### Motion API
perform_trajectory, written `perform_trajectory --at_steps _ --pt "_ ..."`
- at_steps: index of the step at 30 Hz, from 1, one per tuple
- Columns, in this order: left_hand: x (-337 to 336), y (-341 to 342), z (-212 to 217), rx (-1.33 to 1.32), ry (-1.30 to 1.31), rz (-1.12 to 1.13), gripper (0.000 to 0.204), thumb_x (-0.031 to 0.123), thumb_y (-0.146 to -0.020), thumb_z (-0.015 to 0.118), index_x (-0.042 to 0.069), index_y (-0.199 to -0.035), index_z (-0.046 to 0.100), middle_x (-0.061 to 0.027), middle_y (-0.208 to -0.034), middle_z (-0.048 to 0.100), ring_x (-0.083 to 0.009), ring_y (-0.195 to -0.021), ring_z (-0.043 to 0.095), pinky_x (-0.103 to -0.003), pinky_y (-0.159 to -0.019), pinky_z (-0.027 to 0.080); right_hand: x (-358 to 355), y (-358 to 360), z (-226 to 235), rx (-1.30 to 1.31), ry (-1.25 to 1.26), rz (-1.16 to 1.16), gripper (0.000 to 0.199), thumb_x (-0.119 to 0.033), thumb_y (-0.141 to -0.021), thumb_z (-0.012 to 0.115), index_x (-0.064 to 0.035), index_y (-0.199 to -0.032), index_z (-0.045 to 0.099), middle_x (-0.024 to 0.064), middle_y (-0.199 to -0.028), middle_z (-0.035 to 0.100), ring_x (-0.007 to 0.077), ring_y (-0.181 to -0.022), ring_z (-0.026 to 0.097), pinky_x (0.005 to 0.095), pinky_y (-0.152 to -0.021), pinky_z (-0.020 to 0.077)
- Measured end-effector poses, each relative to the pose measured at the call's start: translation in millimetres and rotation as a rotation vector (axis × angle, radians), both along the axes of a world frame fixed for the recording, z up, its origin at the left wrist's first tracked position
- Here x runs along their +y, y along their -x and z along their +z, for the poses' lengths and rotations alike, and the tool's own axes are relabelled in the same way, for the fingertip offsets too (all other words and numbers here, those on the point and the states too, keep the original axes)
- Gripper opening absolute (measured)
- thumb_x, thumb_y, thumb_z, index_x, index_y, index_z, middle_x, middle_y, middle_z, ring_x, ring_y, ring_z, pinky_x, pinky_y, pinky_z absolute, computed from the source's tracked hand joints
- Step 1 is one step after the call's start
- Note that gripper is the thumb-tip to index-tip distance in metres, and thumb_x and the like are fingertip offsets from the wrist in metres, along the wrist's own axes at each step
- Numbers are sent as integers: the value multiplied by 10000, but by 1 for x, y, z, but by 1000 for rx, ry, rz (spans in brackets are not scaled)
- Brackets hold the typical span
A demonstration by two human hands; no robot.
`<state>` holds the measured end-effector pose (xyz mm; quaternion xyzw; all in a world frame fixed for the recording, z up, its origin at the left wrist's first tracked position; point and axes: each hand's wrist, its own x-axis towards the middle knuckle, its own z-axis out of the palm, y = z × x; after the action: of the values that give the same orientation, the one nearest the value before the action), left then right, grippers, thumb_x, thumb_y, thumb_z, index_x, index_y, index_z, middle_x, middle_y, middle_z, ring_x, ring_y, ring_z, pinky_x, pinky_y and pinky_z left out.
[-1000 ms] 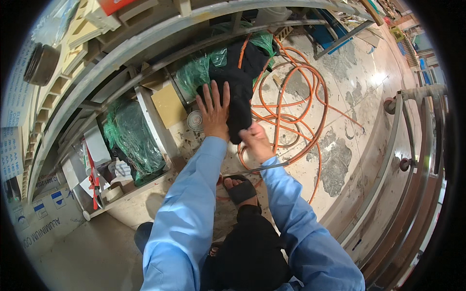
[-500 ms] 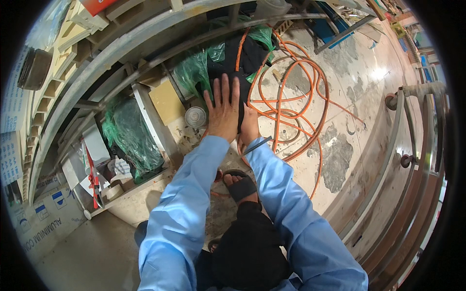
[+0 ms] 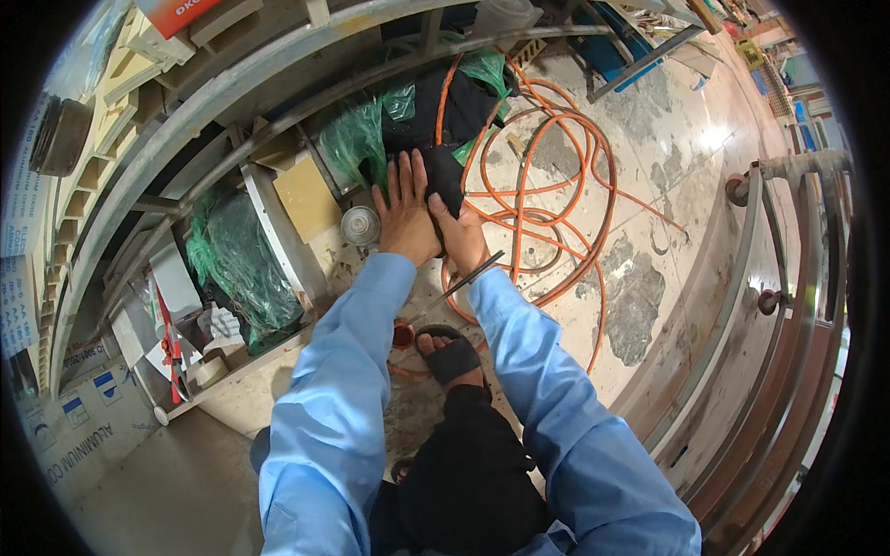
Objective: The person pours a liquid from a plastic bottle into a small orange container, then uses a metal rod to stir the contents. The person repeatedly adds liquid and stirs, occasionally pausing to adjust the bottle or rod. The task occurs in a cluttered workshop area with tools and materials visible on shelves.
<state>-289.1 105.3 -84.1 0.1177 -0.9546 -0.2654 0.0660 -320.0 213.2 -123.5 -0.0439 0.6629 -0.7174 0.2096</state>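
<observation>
Hands flat and open, left hand (image 3: 405,215) and right hand (image 3: 456,233) pressing black bag (image 3: 436,125), green plastic sheeting (image 3: 357,144) beneath.

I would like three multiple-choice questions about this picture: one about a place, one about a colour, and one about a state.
1. Where do both hands rest?
A. on the black bag
B. on the round tin lid
C. on the metal railing

2. What colour is the coiled hose on the floor?
A. blue
B. orange
C. white

3. How is the left hand held?
A. closed in a fist
B. flat with the fingers spread
C. hanging free in the air

Answers:
1 A: the left hand and the right hand both lie on the black bag, while the round tin lid sits apart to the left.
2 B: the hose lies in orange loops on the stone floor.
3 B: its fingers stretch out flat against the bag.
</observation>
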Motion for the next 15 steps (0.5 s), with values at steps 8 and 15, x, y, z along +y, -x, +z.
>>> perform_trajectory --at_steps 8,15 --pt "-41 -16 36 172 -58 25 1166 18 -739 819 36 -1665 110 -270 -1644 323 -443 -1507 355 -474 -1257 290 46 32 1 -530 291 187 698 -693 -1068 360 -91 -1182 695 -3 -829 675 149 -693 612 298 -557 443" --pt "-39 -16 35 240 -13 24 1233 8 -715 841 71 -1678 73 -241 -1698 220 -441 -1530 307 -525 -1246 282 52 27 32 291 -117 201 407 -324 -1093 589 36 -1242 707 54 -1135 739 117 -951 653 301 -855 532"
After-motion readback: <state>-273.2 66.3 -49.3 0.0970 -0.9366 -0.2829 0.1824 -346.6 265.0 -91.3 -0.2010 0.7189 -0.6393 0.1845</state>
